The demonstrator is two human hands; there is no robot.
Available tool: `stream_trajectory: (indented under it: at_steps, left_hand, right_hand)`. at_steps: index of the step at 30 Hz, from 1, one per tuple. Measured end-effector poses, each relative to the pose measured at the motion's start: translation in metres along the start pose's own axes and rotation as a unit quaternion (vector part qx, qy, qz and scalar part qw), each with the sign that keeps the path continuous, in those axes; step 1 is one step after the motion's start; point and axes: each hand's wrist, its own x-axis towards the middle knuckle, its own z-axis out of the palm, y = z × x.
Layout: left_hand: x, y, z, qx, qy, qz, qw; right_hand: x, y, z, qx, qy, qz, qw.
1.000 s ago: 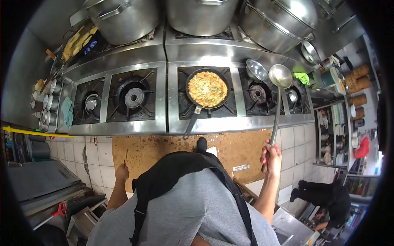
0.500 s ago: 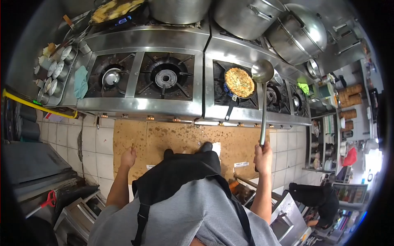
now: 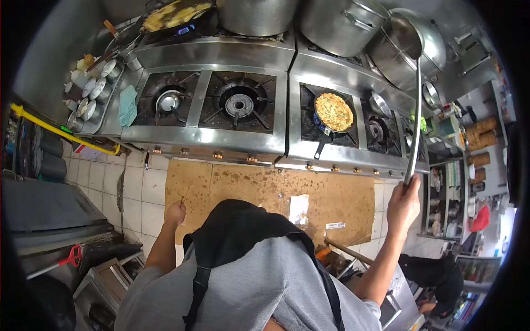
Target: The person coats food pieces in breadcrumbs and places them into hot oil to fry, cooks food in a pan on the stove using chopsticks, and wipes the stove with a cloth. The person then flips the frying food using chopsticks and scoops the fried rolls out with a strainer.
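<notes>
My right hand (image 3: 403,204) is wrapped round the dark grip of a long steel ladle (image 3: 416,118), held up at the right. The ladle's bowl end is up by the large pots, in front of one of them. Low at the left, above the brown floor covering, my left hand (image 3: 176,213) is closed on a thin light-brown stick (image 3: 186,193). On a burner lies a frying pan (image 3: 320,148) with a round, browned omelette-like cake (image 3: 333,112) in it, a blue flame showing beside it. Neither hand touches the pan.
Big steel pots (image 3: 342,27) line the back. A pan of yellow food (image 3: 174,15) is at the back left. Small metal cups (image 3: 99,89) and a green cloth (image 3: 127,105) sit left of the burners. Another person (image 3: 436,278) is at the lower right, near shelves.
My right hand has moved right with the ladle, whose bowl has gone from beside the frying pan up toward the large pots. The view has shifted slightly; my left hand stays low, holding the stick.
</notes>
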Motion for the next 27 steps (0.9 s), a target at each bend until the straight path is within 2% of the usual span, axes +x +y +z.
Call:
stream_trajectory:
  at_steps: [1, 3, 5, 6, 7, 8, 9, 11, 12, 14, 17, 19, 21, 23, 25, 27]
  left_hand:
    - [0.005, -0.005, 0.002, -0.002, 0.005, -0.003, 1.0]
    - [0.017, -0.014, 0.01, 0.069, 0.02, 0.018, 0.997]
    - [0.007, -0.005, 0.01, 0.054, 0.025, 0.023, 0.998]
    - [0.0, 0.003, 0.006, 0.044, 0.026, 0.037, 0.998]
    - [-0.007, 0.009, 0.004, 0.035, 0.04, 0.022, 0.998]
    - [-0.013, 0.015, 0.001, 0.062, 0.038, 0.035, 0.997]
    - [-0.016, 0.017, -0.006, 0.09, 0.033, 0.053, 0.994]
    - [-0.013, 0.015, -0.015, 0.094, 0.044, 0.055, 0.993]
    - [-0.013, 0.009, -0.014, 0.105, 0.041, 0.054, 0.992]
    - [-0.005, -0.011, -0.012, 0.103, 0.051, 0.049, 0.992]
    - [0.01, -0.039, -0.026, 0.105, 0.058, 0.037, 0.992]
    - [0.024, -0.056, -0.036, 0.092, 0.062, 0.03, 0.993]
    - [0.039, -0.085, -0.045, 0.063, 0.085, 0.028, 0.994]
    - [0.039, -0.102, -0.062, 0.04, 0.103, 0.017, 0.994]
    - [0.044, -0.119, -0.075, 0.017, 0.118, 0.005, 0.993]
    - [0.051, -0.15, -0.083, -0.023, 0.083, -0.058, 0.995]
  right_hand:
    - [0.002, 0.001, 0.004, 0.005, 0.002, 0.003, 1.0]
    - [-0.009, 0.015, 0.037, -0.037, -0.064, 0.049, 0.996]
    - [-0.042, 0.03, 0.085, 0.075, -0.086, 0.021, 0.993]
    - [-0.055, 0.04, 0.11, 0.346, -0.222, 0.159, 0.898]
    - [-0.052, -0.006, 0.082, 0.544, -0.303, 0.305, 0.72]
    - [-0.053, -0.027, 0.073, 0.626, -0.31, 0.351, 0.624]
    - [-0.065, -0.042, 0.074, 0.63, -0.316, 0.345, 0.62]
    - [-0.07, -0.069, 0.079, 0.715, -0.322, 0.348, 0.514]
    - [-0.061, -0.084, 0.078, 0.716, -0.329, 0.335, 0.517]
    - [-0.044, -0.119, 0.067, 0.748, -0.369, 0.31, 0.457]
    - [0.0, -0.192, 0.061, 0.76, -0.422, 0.219, 0.444]
    - [0.035, -0.258, 0.058, 0.744, -0.45, 0.191, 0.455]
    - [0.071, -0.321, 0.071, 0.68, -0.488, 0.134, 0.531]
    - [0.102, -0.39, 0.096, 0.603, -0.484, 0.089, 0.628]
    - [0.13, -0.446, 0.133, 0.522, -0.46, -0.01, 0.719]
    - [0.15, -0.494, 0.163, 0.483, -0.441, -0.051, 0.755]
